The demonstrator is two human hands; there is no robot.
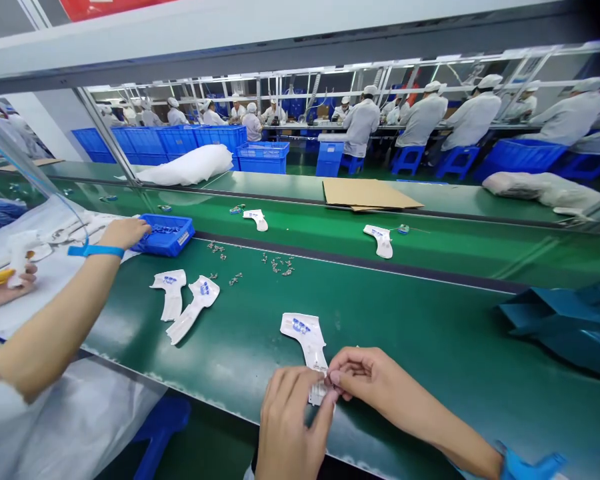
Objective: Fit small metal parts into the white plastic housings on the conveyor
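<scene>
A white gun-shaped plastic housing half [304, 331] lies hollow side up on the green bench near its front edge, with blue pieces in its wide end. My left hand [291, 420] is closed about the lower end of its handle, thumb on one side and fingers on the other. Over the same handle, my right hand [367, 379] has thumb and fingertips pinched together; whatever is between them is too small or hidden to name. Two more housing halves, one upright [171, 293] and one slanted [195, 308], rest to the left with blue pieces inside.
Small metal parts [279, 265] lie scattered behind. At left, a co-worker's hand [125, 233] reaches into a blue bin [167, 235]; their other hand holds a white piece. A green conveyor [310, 230] carries housing halves [380, 240]. A dark teal bag [570, 323] sits right.
</scene>
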